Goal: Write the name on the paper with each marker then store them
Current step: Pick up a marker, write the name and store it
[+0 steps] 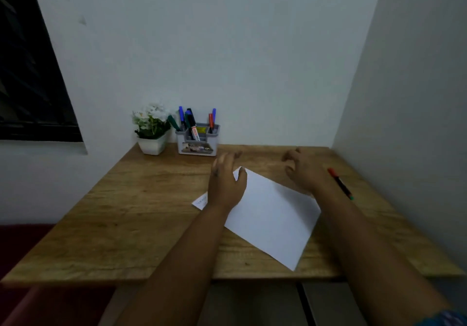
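**Both hands empty over the paper, one marker lying loose on the desk**

The white paper lay askew on the wooden desk, one corner pointing toward the wall and another reaching the near edge. A short line of faint handwriting showed at its left corner, too small and blurred to read. To the right of the sheet, apart from it, a dark marker with a red cap lay on the desk at a slant, a bit of green at its near end. At the back of the desk stood a grey and white holder with several markers upright in it: blue, green, black and red caps could be made out, split between a left and a right compartment.

The left hand was open, fingers straight and close together, palm down over the sheet's far left part; whether it pressed on the paper or hovered just above could not be told. The right hand was over the desk by the paper's far right edge, fingers loosely curled and spread, holding nothing, with the loose marker just beyond it.

The left forearm hid part of the handwriting. A small white pot of white flowers stood left of the holder, and a dark window frame was cut off at the left.
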Available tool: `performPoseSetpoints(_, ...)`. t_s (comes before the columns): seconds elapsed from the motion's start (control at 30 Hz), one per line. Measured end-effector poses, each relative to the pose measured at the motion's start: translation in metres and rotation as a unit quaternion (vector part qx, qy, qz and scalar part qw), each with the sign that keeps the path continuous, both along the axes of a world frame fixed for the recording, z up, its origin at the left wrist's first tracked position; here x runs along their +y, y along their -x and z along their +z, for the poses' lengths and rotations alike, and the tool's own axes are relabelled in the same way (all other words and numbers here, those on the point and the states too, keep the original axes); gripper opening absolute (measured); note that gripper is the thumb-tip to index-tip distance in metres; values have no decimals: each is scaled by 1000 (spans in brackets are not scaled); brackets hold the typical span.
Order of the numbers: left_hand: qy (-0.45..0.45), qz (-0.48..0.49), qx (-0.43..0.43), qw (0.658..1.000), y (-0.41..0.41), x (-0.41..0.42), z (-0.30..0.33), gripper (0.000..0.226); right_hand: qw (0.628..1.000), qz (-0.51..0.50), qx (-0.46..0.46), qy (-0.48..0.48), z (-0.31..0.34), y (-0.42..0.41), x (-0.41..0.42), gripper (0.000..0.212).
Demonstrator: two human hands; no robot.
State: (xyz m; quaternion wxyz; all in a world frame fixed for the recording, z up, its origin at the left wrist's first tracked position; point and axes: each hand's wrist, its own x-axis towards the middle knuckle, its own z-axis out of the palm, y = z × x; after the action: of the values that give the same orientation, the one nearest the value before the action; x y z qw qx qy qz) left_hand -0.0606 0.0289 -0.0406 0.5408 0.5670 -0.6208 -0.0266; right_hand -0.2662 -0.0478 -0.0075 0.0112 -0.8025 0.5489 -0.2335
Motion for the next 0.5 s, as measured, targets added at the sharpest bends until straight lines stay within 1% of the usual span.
performPoseSetpoints(0.1, -8, -13, -36, 999, 12, 5, -6, 35, 987, -141, 71, -38, -17, 44, 7, 43)
performPoseSetpoints(0.13, -12, -12, -49, 999, 14, 6, -8, 35, 980, -174, 88, -43, -23, 55, 7, 44)
performPoseSetpoints(0.2, -8, -7, -74, 997, 14, 6, -12, 35, 972, -212, 77, -62, -35, 70, 6, 42)
performPoseSetpoints(0.23, -3, -6, -82, 997, 13, 5, -13, 34, 971, -217, 70, -68, -38, 75, 6, 42)
performPoseSetpoints(0.33, -9, -3, -82, 997, 8, 1, -17, 34, 971, -217, -25, -98, -40, 76, 8, 48)
performPoseSetpoints(0.4, -21, -14, -68, 997, 8, 0, -20, 35, 969, -203, -87, -109, -32, 67, 11, 45)
performPoseSetpoints(0.47, -30, -24, -44, 998, 8, 0, -21, 35, 969, -151, -150, -124, -21, 52, 16, 45)
performPoseSetpoints(0.5, -27, -22, -33, 999, 9, -1, -20, 36, 971, -106, -177, -122, -18, 43, 20, 43)
